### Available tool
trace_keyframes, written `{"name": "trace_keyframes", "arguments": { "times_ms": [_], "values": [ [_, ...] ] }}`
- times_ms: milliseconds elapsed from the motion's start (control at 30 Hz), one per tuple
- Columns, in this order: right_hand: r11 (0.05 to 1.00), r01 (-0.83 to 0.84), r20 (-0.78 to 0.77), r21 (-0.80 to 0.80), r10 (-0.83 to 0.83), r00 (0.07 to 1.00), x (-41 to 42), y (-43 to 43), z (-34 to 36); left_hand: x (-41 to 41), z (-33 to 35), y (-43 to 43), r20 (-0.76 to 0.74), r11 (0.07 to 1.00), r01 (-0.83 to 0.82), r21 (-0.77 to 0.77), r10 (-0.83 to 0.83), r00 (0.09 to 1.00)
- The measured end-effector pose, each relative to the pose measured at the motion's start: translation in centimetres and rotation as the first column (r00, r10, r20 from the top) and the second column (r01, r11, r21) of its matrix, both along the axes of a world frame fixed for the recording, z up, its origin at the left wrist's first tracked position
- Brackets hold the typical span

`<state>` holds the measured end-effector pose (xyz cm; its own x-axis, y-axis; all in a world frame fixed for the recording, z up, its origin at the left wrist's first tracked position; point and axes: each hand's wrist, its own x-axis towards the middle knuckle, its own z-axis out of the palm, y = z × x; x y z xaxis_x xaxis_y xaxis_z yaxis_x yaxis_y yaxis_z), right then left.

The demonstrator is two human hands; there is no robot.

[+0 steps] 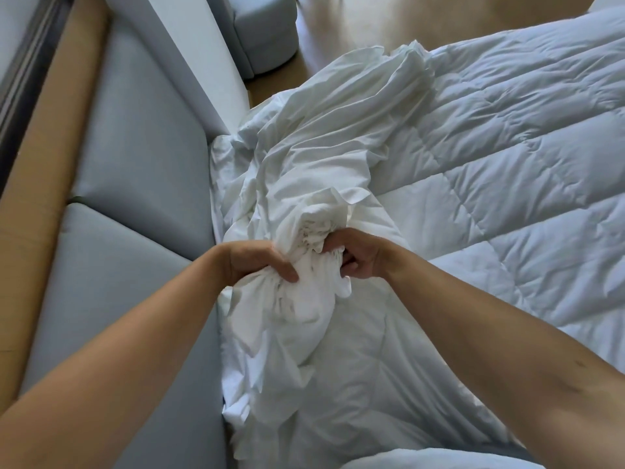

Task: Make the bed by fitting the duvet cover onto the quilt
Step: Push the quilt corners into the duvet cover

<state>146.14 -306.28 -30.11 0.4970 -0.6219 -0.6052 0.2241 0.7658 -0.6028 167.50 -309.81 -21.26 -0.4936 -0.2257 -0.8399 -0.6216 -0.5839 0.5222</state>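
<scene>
Both hands meet near the middle of the view and hold the same bunch of white cloth. The left hand [252, 262] grips a gathered part of the cover [304, 184] from the left side, with the thumb lying across the folds and the fingers curled behind them. The right hand [355, 257] grips the same bunch from the right, its fingers bent into the cloth, so the two hands are just beside each other with only the crumpled fabric between them. Above the hands the cover makes a small ruffled opening, and from there it runs away in a long wrinkled band toward the far edge of the bed. Below the hands it hangs down in loose folds along the left side of the bed. The quilt [507, 157] lies flat and spread on the bed to the right of the cover; it is white with stitched squares, and the cover lies on top of its left edge. How much of the quilt is already inside the cover I cannot tell. At the left of the bed stands a grey padded headboard [142, 157], with a brown wooden ledge [50, 137] behind it. A grey rounded seat [263, 32] stands on the wooden floor [389, 18] at the top.
</scene>
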Motion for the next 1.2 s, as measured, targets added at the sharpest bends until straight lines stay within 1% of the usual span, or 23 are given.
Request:
{"name": "trace_keyframes", "arguments": {
  "times_ms": [100,167,200,267,367,433,500,600,667,700,733,800,867,900,1067,1133,1200],
  "values": [
    [0.999,-0.045,-0.025,-0.003,0.045,0.999,-0.2,-0.6,0.3,0.4,-0.2,0.1,-0.159,0.995,-0.093,0.022,0.095,0.983],
    [0.995,-0.101,-0.026,-0.005,0.101,0.995,-0.3,-0.4,0.2,0.1,0.0,0.1,-0.208,0.986,-0.168,-0.016,0.161,0.965],
    [0.992,-0.128,-0.026,-0.007,0.128,0.991,-0.2,-0.2,0.0,-0.1,0.0,0.0,-0.205,0.977,-0.206,-0.059,0.191,0.960],
    [0.983,-0.183,-0.032,0.010,0.183,0.983,0.2,0.3,-0.3,-1.0,0.1,-0.4,-0.141,0.951,-0.257,-0.175,0.234,0.962],
    [0.973,-0.226,-0.029,0.056,0.228,0.973,1.2,1.0,-1.0,-2.5,0.3,-0.7,-0.028,0.890,-0.253,-0.379,0.262,0.965],
    [0.973,-0.215,-0.017,0.084,0.217,0.976,1.5,1.1,-1.1,-2.8,0.0,-0.6,-0.011,0.865,-0.261,-0.429,0.284,0.959],
    [0.971,-0.224,-0.064,0.082,0.230,0.971,1.2,0.7,-0.9,-2.7,-0.5,-0.8,-0.007,0.850,-0.285,-0.444,0.314,0.949],
    [0.966,-0.258,-0.189,0.033,0.259,0.947,0.5,0.1,-0.6,-1.9,-1.1,-1.0,0.004,0.851,-0.281,-0.443,0.316,0.949],
    [0.971,-0.239,-0.194,0.011,0.237,0.952,0.2,0.2,-0.6,-1.0,-1.4,-1.1,0.014,0.879,-0.269,-0.395,0.299,0.954],
    [0.977,-0.215,-0.173,0.005,0.212,0.962,0.0,0.2,-0.7,-0.4,-1.4,-1.0,0.034,0.910,-0.245,-0.335,0.271,0.962],
    [0.983,-0.186,-0.145,-0.003,0.183,0.972,-0.1,0.3,-0.8,0.1,-1.4,-0.9,0.065,0.947,-0.196,-0.254,0.219,0.974],
    [0.991,-0.135,-0.088,-0.020,0.133,0.987,-0.5,0.3,-0.7,0.9,-1.3,-0.4,0.100,0.994,-0.035,-0.105,0.045,0.994],
    [0.993,-0.110,-0.064,-0.044,0.107,0.992,-0.6,0.1,-0.6,1.1,-1.5,0.1,0.060,0.996,0.079,-0.037,-0.076,0.995],
    [0.993,-0.100,-0.071,-0.059,0.096,0.993,-0.5,-0.1,-0.4,1.1,-1.5,0.2,0.034,0.996,0.088,-0.025,-0.087,0.996],
    [0.995,-0.041,-0.118,-0.087,0.030,0.992,0.3,-0.8,0.0,1.2,-1.6,0.6,-0.147,1.000,-0.026,-0.008,0.024,0.989],
    [0.994,-0.085,-0.114,-0.069,0.077,0.990,0.0,-0.6,0.0,1.3,-1.4,0.4,-0.184,0.995,-0.084,-0.047,0.075,0.980],
    [0.978,-0.206,-0.125,-0.037,0.200,0.972,-0.1,-0.1,0.1,1.3,-1.3,-0.2,-0.200,0.973,-0.188,-0.134,0.160,0.967]
  ]
}}
